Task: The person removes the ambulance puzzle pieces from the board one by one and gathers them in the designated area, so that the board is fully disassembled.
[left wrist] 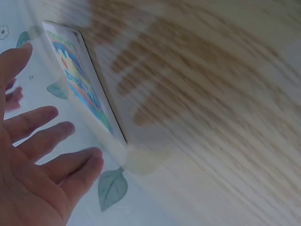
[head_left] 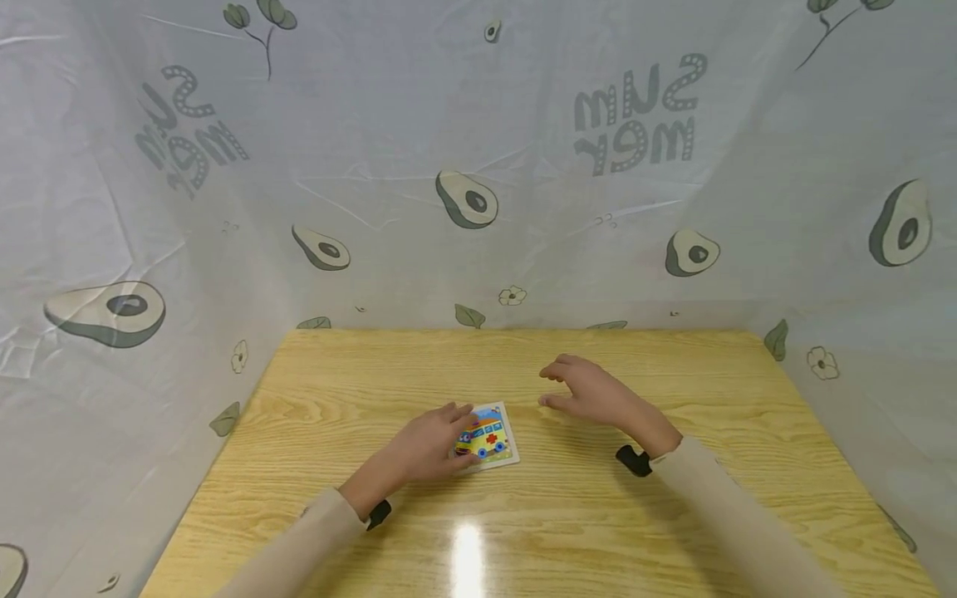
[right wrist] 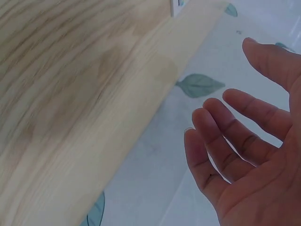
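Note:
A square picture board (head_left: 495, 438) with a pale border lies flat on the table, showing a yellow ambulance with a red cross and blue wheels. My left hand (head_left: 428, 444) hovers over its left side and covers part of the picture. In the left wrist view, a gap shows between the relaxed fingers of that hand (left wrist: 47, 155) and the board (left wrist: 77, 77). To the right of the board, my right hand (head_left: 593, 394) is held above the table, holding nothing. Its fingers are loosely bent in the right wrist view, where only a corner of the board (right wrist: 175, 7) shows.
The wooden table (head_left: 359, 365) has light grain and a bright reflection near its front. A whitish curtain (head_left: 389, 249) printed with avocados, leaves and mirrored lettering stands along the back and both sides. Each wrist carries a small black device (head_left: 634, 461).

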### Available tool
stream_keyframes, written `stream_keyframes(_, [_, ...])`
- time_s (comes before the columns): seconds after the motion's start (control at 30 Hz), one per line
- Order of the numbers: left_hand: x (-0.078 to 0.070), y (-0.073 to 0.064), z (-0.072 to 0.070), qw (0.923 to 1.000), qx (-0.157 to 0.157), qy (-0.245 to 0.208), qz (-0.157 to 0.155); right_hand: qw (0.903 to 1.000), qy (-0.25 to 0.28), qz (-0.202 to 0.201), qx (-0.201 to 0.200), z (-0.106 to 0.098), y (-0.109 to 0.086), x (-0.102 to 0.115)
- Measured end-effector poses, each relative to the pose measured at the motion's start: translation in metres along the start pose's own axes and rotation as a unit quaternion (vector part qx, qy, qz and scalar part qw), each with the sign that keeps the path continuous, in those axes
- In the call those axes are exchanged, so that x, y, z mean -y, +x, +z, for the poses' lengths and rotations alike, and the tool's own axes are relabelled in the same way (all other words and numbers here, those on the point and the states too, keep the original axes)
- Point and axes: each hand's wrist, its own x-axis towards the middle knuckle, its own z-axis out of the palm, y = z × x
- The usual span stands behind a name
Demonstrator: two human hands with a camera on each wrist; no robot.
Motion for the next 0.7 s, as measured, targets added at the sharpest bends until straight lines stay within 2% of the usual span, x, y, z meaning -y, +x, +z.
stream_keyframes(0.17, [-0.005,0.002,0.008,0.9996,0.022,0.016,0.013,0.9996,0.025,-0.008,0.009,0.013,0.012,0.007])
stream_keyframes(0.33, [-0.009,0.002,0.013,0.9984,0.034,0.034,0.029,0.9989,0.043,-0.014,0.015,0.035,0.021,0.011])
stream_keyframes(0.53, [-0.012,0.004,0.014,0.9972,0.036,0.051,0.041,0.9982,0.053,-0.022,0.020,0.058,0.028,0.021])
stream_keyframes(0.7, [-0.010,0.006,0.012,0.9964,0.044,0.054,0.048,0.9973,0.072,-0.005,0.013,0.072,0.034,0.025])
